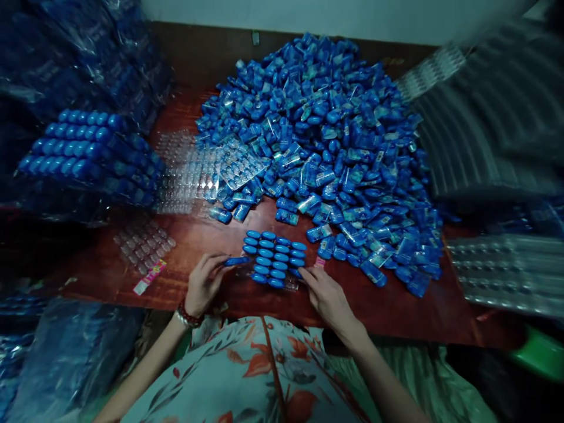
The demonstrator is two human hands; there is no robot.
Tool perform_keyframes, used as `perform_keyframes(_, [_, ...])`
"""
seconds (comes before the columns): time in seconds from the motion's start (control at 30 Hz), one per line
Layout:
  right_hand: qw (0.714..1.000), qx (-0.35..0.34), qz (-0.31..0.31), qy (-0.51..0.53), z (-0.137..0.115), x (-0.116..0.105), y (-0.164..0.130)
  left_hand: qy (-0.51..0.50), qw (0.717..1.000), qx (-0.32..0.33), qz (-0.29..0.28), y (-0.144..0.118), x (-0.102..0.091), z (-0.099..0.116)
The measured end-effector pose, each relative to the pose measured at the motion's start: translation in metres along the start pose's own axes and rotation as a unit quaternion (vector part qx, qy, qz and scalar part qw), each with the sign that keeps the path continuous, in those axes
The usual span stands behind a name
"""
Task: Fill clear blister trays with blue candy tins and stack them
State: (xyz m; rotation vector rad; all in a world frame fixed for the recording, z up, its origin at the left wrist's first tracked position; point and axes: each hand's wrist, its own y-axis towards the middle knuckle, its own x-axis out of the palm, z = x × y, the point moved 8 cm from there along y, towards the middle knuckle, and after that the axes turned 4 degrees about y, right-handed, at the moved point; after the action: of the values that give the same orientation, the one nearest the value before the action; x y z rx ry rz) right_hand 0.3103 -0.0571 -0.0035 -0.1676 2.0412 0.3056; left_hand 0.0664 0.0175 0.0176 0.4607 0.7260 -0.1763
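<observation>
- Left hand (203, 283) pinches one blue capsule (237, 261) just left of the part-filled tray (275, 258) on the near counter (396, 311).
- Right hand (326, 296), seemingly open and empty, steadies the tray's right edge; it may shift.
- A tilted capsule could unseat its neighbours.

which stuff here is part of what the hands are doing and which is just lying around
In hand:
left hand holding a blue capsule
right hand at the part-filled tray
loose blue pile

Lying about:
filled stacked trays
empty clear trays
pink label
green object
</observation>
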Motion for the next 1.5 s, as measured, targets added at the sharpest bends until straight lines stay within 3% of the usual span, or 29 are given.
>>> perform_keyframes(0.13, [0.983, -0.057, -0.102, -0.139, -0.015, 0.000, 0.017, 0.054, 0.990, 0.114, -0.064, -0.001, 0.028, 0.015])
perform_keyframes(0.23, [0.965, -0.071, -0.163, -0.194, -0.023, 0.004, 0.028, 0.113, 0.971, 0.180, -0.111, 0.001, 0.037, 0.020])
perform_keyframes(0.43, [0.947, -0.039, -0.215, -0.235, -0.020, 0.012, 0.036, 0.216, 0.901, 0.268, -0.263, 0.001, 0.058, 0.040])
perform_keyframes(0.5, [0.950, -0.028, -0.197, -0.241, -0.018, 0.014, 0.033, 0.246, 0.876, 0.279, -0.308, -0.001, 0.068, 0.045])
perform_keyframes(0.57, [0.958, -0.020, -0.156, -0.239, -0.017, 0.013, 0.026, 0.269, 0.868, 0.277, -0.312, 0.000, 0.071, 0.048])
perform_keyframes(0.73, [0.981, -0.015, 0.027, -0.194, -0.006, -0.020, 0.007, 0.262, 0.908, 0.270, -0.183, 0.019, 0.040, 0.056])
perform_keyframes(0.83, [0.977, 0.009, 0.057, -0.203, 0.021, -0.041, 0.017, 0.202, 0.936, 0.241, -0.157, 0.059, 0.037, 0.054])
perform_keyframes(0.9, [0.974, 0.005, -0.002, -0.229, 0.039, -0.038, 0.038, 0.187, 0.936, 0.227, -0.192, 0.095, 0.059, 0.051])
perform_keyframes(0.97, [0.962, -0.009, -0.076, -0.261, 0.052, -0.026, 0.063, 0.198, 0.890, 0.286, -0.296, 0.119, 0.103, 0.054])
perform_keyframes(1.07, [0.946, -0.015, -0.140, -0.291, 0.061, -0.009, 0.090, 0.239, 0.837, 0.325, -0.370, 0.145, 0.159, 0.054])
perform_keyframes(1.13, [0.946, -0.019, -0.163, -0.280, 0.063, -0.002, 0.096, 0.239, 0.828, 0.336, -0.380, 0.154, 0.180, 0.056])
perform_keyframes(1.2, [0.959, 0.002, -0.150, -0.238, 0.067, -0.007, 0.093, 0.228, 0.830, 0.336, -0.382, 0.158, 0.186, 0.056])
perform_keyframes(1.27, [0.985, 0.034, -0.084, -0.146, 0.072, -0.024, 0.080, 0.226, 0.834, 0.323, -0.387, 0.160, 0.178, 0.049])
perform_keyframes(1.33, [0.998, 0.064, 0.012, -0.026, 0.075, -0.047, 0.057, 0.212, 0.852, 0.294, -0.378, 0.158, 0.152, 0.040])
perform_keyframes(1.43, [0.976, 0.137, 0.115, 0.125, 0.075, -0.062, 0.011, 0.088, 0.921, 0.205, -0.321, 0.144, 0.083, 0.026])
perform_keyframes(1.5, [0.951, 0.185, 0.141, 0.205, 0.065, -0.053, -0.015, -0.021, 0.942, 0.137, -0.304, 0.119, 0.038, 0.014])
